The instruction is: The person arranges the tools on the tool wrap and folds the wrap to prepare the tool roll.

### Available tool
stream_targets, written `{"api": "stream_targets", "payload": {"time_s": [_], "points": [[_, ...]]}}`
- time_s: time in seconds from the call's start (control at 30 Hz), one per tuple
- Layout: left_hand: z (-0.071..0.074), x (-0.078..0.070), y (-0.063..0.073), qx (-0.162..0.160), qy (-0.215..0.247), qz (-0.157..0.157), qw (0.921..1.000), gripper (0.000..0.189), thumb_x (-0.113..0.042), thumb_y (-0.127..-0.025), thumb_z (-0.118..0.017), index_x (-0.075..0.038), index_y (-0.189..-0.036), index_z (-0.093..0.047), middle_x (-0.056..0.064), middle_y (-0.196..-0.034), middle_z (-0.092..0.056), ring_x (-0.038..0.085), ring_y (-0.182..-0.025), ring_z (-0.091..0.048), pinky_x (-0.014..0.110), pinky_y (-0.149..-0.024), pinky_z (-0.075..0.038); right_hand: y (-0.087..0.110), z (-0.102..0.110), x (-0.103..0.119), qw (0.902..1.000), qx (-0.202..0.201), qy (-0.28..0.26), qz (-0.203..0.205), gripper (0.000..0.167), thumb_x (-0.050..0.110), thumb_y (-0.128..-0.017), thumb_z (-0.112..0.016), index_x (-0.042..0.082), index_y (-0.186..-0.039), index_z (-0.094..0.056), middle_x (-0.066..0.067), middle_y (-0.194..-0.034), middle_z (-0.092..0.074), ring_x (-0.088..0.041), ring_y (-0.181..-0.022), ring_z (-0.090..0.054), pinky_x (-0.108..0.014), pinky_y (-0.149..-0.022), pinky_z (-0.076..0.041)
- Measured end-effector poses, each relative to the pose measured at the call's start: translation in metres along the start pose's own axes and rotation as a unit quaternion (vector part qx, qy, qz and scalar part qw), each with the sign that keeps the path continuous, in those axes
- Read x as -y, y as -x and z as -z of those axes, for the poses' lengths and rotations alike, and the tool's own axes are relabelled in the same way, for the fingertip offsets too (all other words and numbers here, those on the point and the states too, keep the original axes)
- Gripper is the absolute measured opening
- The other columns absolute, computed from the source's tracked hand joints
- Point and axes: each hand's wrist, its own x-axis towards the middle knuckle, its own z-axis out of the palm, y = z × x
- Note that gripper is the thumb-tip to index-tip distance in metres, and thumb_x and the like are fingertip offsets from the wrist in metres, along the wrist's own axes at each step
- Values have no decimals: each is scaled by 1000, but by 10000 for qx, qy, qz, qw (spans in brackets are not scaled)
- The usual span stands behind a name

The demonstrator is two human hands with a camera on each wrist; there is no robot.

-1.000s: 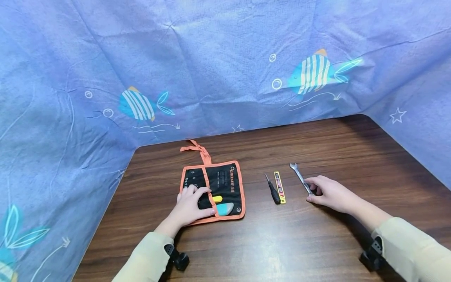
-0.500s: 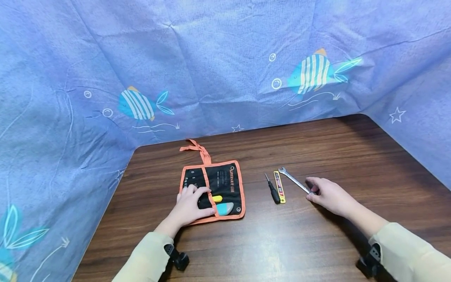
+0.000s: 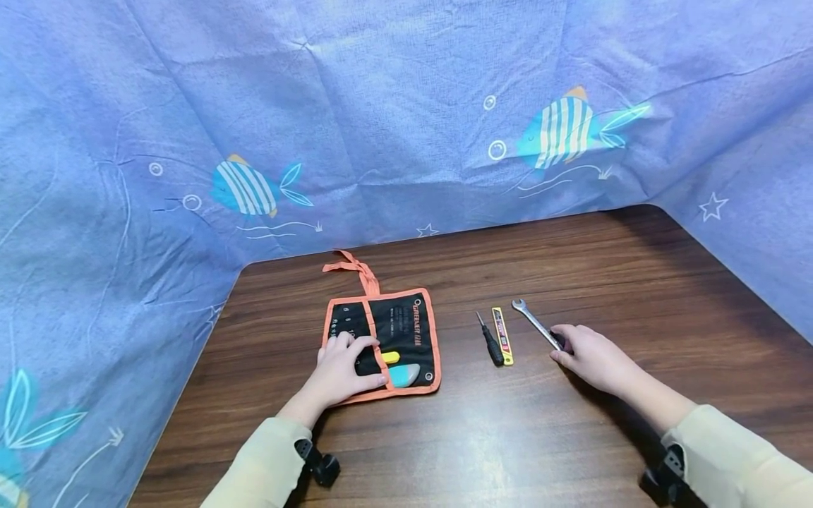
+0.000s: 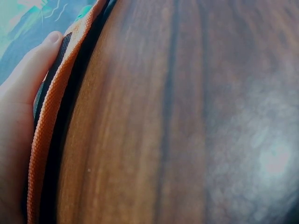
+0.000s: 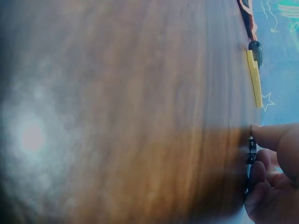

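Observation:
A black fabric tool pouch [image 3: 406, 331] with orange trim lies flat on the wooden table. My left hand [image 3: 339, 370] rests on its lower left part, fingers spread and thumb near the orange band. Out of the pouch's pocket show a yellow end [image 3: 390, 358] and a teal and grey piece [image 3: 403, 375]; the rest of both is hidden. On the right, my right hand [image 3: 593, 356] pinches the near end of a silver wrench [image 3: 535, 322] between thumb and fingers. The wrench's open-ended head points away and to the left; in the right wrist view its gripped end [image 5: 252, 151] looks dark.
Between pouch and wrench lie a small black-handled screwdriver [image 3: 492, 347] and a narrow yellow labelled pack [image 3: 502, 335], side by side. Orange ties [image 3: 363, 271] stretch from the pouch toward the table's back edge. A blue fish-print cloth [image 3: 394, 127] hangs behind the table [image 3: 444, 451].
The wrench's head swung left toward the yellow pack, then partly back to the right. My right hand now covers more of its near end. The left hand stays on the pouch.

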Motion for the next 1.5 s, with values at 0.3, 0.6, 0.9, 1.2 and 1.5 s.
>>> {"api": "stream_targets", "payload": {"time_s": [0.3,0.6,0.9,1.2,1.5], "points": [[1,-1,1,69,26,31,10000,67,-72,-70,-62,-33,-124,-56,-4,-94,-42,19,-88,-36,41,-75,-29,2,-2,-1,10000,15,52,-49,49,15,-82,-71,-12,-117,-51,-5,-78,-57,-23,-74,-56,-44,-67,-45],[0,-2,0,43,-16,-35,10000,68,-71,-70,-62,-33,-125,-55,-4,-95,-42,19,-88,-36,41,-75,-29,6,-3,2,9998,-11,105,-165,44,17,-82,-70,-10,-111,-52,-4,-75,-57,-22,-71,-56,-43,-63,-45],[3,-4,-1,82,-25,-7,10000,68,-71,-70,-63,-33,-125,-55,-3,-96,-43,19,-89,-36,42,-75,-29,15,0,-2,10000,-64,-24,66,56,18,-79,-74,-11,-119,-50,-2,-78,-57,-21,-76,-56,-44,-69,-45],[4,-4,0,101,1,15,9999,68,-71,-70,-62,-33,-125,-54,-3,-98,-43,19,-90,-36,42,-75,-29,16,-2,3,10000,-24,31,-50,49,18,-81,-71,-6,-119,-51,-4,-80,-53,-18,-74,-51,-40,-63,-43],[4,-3,-1,127,36,67,9999,69,-73,-70,-61,-33,-125,-55,-3,-96,-42,19,-88,-35,40,-75,-28,14,0,4,9998,-173,-3,-7,47,16,-80,-72,-1,-120,-54,-3,-81,-52,-16,-73,-49,-35,-60,-41]]}}
